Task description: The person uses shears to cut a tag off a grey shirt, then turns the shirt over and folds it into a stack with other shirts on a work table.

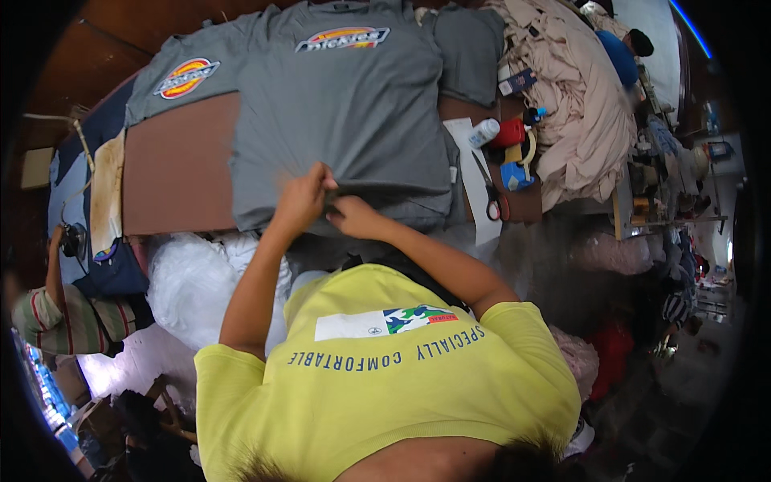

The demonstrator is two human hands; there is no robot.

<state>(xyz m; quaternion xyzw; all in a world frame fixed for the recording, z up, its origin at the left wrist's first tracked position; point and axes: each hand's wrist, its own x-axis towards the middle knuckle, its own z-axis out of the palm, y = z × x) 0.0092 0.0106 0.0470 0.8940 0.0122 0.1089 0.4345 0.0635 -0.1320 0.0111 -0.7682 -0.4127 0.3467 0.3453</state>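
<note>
Grey shirt (pixel 345 128): chest badge (pixel 343 40), white lettering over red, orange and yellow; similar oval badge (pixel 186 78) on sleeve (pixel 197 50); worn yellow shirt (pixel 401 386): dark capitals, inverted in view, beside white-and-camouflage panel (pixel 385 321); dark tag (pixel 517 81): print too small to read.

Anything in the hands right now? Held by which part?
Can't tell for sure: the left hand and right hand are curled at the lower part of the grey T-shirt, but blur hides any grip.

Scissors (pixel 489 189) lie partly on white paper (pixel 484 230) near a blue tape dispenser (pixel 516 177) and heaped beige cloth (pixel 586 116).
</note>
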